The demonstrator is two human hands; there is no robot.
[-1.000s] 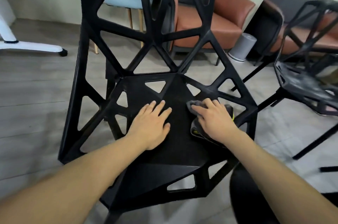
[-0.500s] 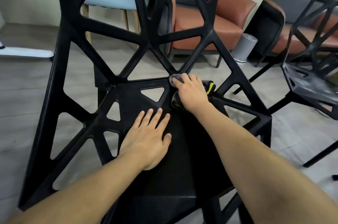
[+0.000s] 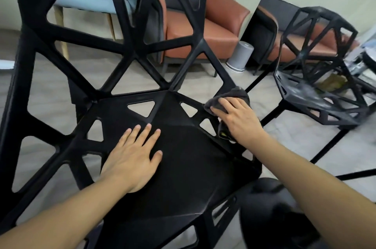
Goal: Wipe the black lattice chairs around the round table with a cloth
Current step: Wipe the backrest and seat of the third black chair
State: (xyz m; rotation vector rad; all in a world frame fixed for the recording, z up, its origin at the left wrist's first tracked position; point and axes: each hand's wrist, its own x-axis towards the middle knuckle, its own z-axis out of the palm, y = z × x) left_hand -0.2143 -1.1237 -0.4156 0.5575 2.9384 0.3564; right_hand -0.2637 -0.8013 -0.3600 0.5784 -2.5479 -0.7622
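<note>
Two hands on black lattice chair (image 3: 183,167): left hand (image 3: 132,157) flat, fingers straight, mid-seat; right hand (image 3: 238,120) pressing cloth (image 3: 230,96) at right seat edge, bare floor (image 3: 295,136) beyond.

No readable text, label or number anywhere.

Open seat centre of the near lattice chair (image 3: 183,157), bounded behind by its backrest struts (image 3: 130,49), with a second lattice chair (image 3: 317,86) near on the right.

Near lattice chair (image 3: 183,167): black moulded plastic by the look, matt, seat faintly grainy. Cloth (image 3: 230,96): dark grey, soft nap. Armchair (image 3: 213,37) behind: rust-brown leather-like upholstery, smooth with low sheen.
</note>
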